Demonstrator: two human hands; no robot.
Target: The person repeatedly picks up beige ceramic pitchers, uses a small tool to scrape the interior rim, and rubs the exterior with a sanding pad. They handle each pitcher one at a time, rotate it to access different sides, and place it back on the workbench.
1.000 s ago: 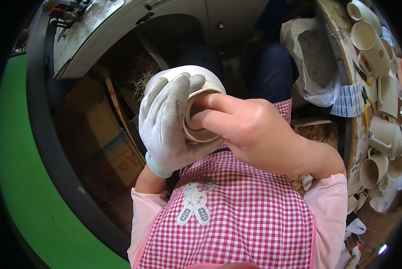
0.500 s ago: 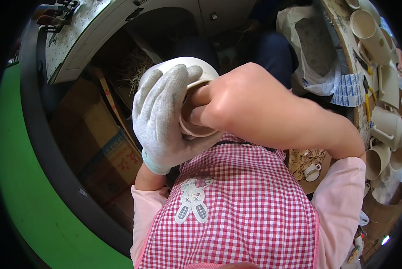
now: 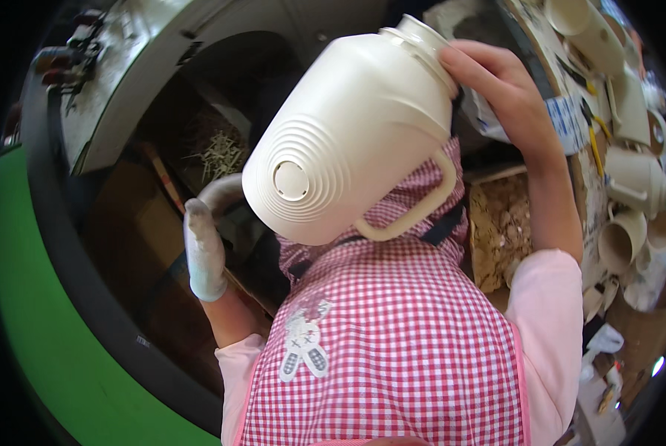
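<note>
A cream plastic jug (image 3: 362,126) with a side handle and ringed markings round a round button is tilted in front of me, its neck up and to the right. My right hand (image 3: 500,85), bare, is closed round the rim of the neck, its thumb partly hidden behind it. My left hand (image 3: 208,249), in a pale grey glove, is beside the jug's lower left end with its fingers apart. One gloved finger reaches toward the jug's base; whether it touches is hard to tell.
On the right, a worktop (image 3: 530,37) bears several cream jugs (image 3: 622,241) and yellow-handled pliers (image 3: 594,141). Below it stands a box lined with crumpled brown paper (image 3: 500,230). Left are a green surface (image 3: 50,312), a white perforated panel (image 3: 117,89) and a heap of thin sticks (image 3: 221,154).
The jug has been turned so its side and handle show. My right hand has come out of its mouth and moved to the neck; my left hand has come off it, down and left.
</note>
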